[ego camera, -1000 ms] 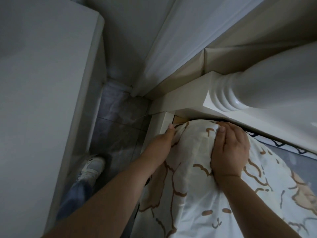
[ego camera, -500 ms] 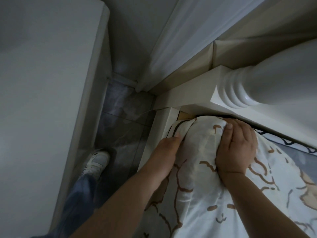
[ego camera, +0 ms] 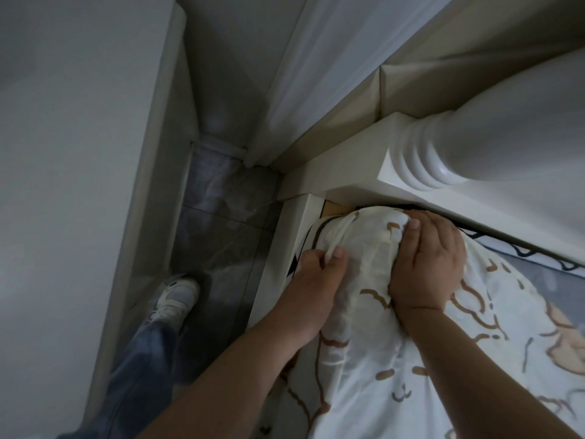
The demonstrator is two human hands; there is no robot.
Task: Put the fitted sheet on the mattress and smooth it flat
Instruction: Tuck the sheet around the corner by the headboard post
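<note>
The fitted sheet (ego camera: 373, 350), cream with brown cartoon outlines, is bunched over the mattress corner beside the white bed post. My left hand (ego camera: 313, 286) pinches a fold of the sheet's edge at the side of the corner, thumb on top. Pressing down on the top of the corner, my right hand (ego camera: 427, 267) has its fingers curled into the fabric next to the headboard. A strip of grey mattress cover with a black wavy border (ego camera: 538, 274) shows uncovered at the right. The corner itself is hidden under the fabric.
The white bed frame rail (ego camera: 285, 248) runs along the left of the mattress, and the headboard with its turned post (ego camera: 421, 160) is close above my hands. A white cabinet (ego camera: 79, 185) stands left across a narrow tiled floor gap (ego camera: 218, 236) where my shoe (ego camera: 175, 296) stands.
My left hand has slid down from the frame rail and closed on a fold of the sheet's edge. My right hand stays pressed on the corner. The view has shifted slightly.
</note>
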